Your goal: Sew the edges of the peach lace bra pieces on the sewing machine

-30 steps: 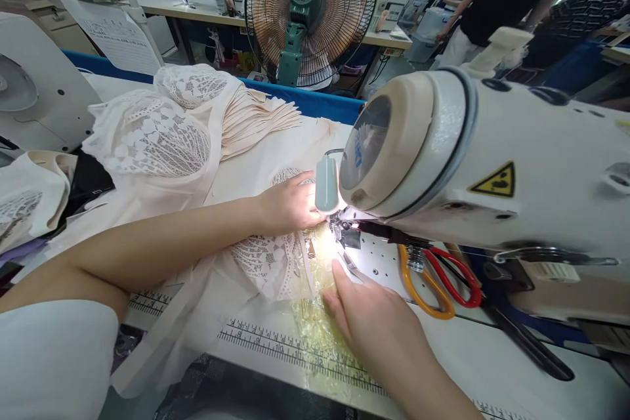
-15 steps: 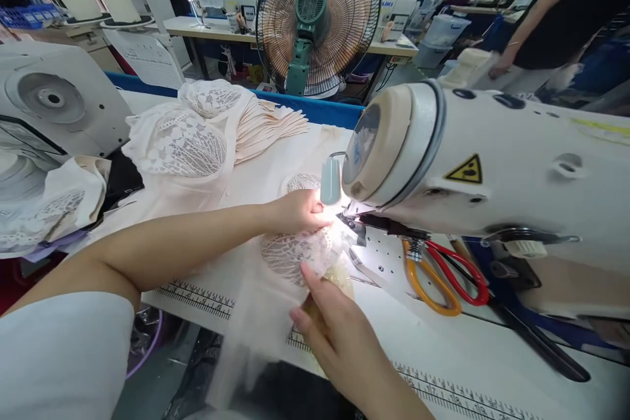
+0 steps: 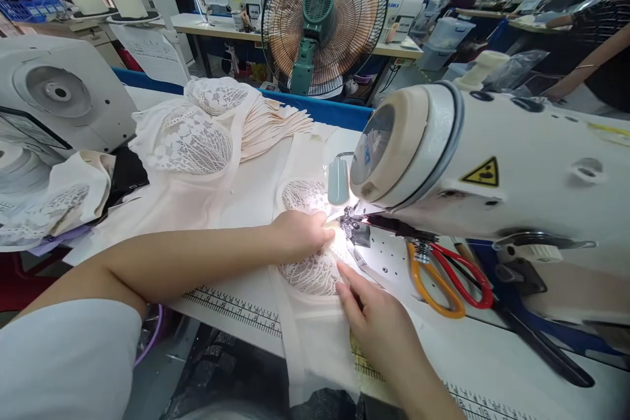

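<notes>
A sewing workshop, rows of machines and benches at the back, with a white table (image 3: 492,367) in front carrying a printed ruler (image 3: 236,307) along its near edge. At far left sits another machine (image 3: 54,95); beside it a pile of lace pieces (image 3: 197,131) and a fan of cream strips (image 3: 275,125). A standing fan (image 3: 322,20) rises behind the blue table edge. The big sewing machine (image 3: 492,164) fills the right side, its head hanging over the needle area and hiding the table behind it; scissors (image 3: 447,279) with one orange and one red handle lie under its arm. The lace cup (image 3: 308,272) lies flat on cream fabric just left of the presser foot (image 3: 355,231), between the two hands. The left hand (image 3: 302,233) rests on top of the cup, fingers loosely curled, tips close to the foot. The right hand (image 3: 377,318) lies flat and spread, fingertips pressing the cup's near right edge; neither hand is gripping anything.
</notes>
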A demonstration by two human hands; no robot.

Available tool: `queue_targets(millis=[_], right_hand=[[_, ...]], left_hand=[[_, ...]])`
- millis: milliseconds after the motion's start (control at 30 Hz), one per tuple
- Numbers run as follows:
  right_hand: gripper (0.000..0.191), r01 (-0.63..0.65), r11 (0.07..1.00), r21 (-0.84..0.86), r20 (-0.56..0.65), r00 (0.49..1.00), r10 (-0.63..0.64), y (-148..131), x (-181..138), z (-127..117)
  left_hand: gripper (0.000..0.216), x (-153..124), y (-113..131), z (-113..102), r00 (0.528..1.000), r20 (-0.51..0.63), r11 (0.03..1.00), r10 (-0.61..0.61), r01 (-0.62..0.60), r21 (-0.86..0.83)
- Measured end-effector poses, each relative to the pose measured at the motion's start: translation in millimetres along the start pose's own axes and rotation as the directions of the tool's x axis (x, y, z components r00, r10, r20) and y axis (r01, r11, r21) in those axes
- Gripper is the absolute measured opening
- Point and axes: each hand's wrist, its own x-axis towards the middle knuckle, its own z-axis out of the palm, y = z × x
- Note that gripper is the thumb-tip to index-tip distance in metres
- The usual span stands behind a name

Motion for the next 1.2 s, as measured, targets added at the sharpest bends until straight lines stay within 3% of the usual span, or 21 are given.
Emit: queue_targets(millis=[367,700,900,1000,1100,1133,1200], right_hand=[[0.042,-0.008,0.983,-0.182,0.054,0.998,0.018,-1.9,13.5,-8.4],[0.029,0.001,0.928,-0.372,-0.019,1.000,-0.009,-6.9,19.6,-14.1],[0.029,-0.025,0.875,-0.484,-0.090,0.996,-0.021,-6.8,16.4,-12.1],[0.040,0.071,0.845,-0.530,-0.055,0.991,-0.118,0.5,2.5,-12.2],[0.056,0.225,0.776,-0.589,0.041,0.968,-0.249,9.0,-11.2,-11.3],[0.058,0.243,0.759,-0.604,0.059,0.963,-0.262,11.6,-13.8,-10.7],[0.058,0.252,0.750,-0.611,0.087,0.964,-0.252,15.6,-15.4,-9.5]], left_hand=[[0.027,17.5,-1.7,-3.3,0.993,0.098,0.990,-0.064,0.076,-0.117],[0.032,24.6,-7.5,-14.5,0.991,0.116,0.992,-0.071,0.082,-0.094],[0.033,30.6,-19.7,-9.1,0.980,-0.019,0.943,-0.200,0.187,-0.274],[0.027,19.7,-23.0,-8.1,0.981,-0.095,0.968,-0.168,0.146,-0.202],[0.027,-3.6,-23.1,-10.0,0.994,-0.101,0.989,-0.032,0.017,-0.144],[0.031,-12.0,-23.0,-10.0,0.997,-0.079,0.990,0.002,-0.014,-0.141],[0.061,-25.6,-23.8,-8.0,1.000,0.003,0.989,0.011,-0.010,-0.151]])
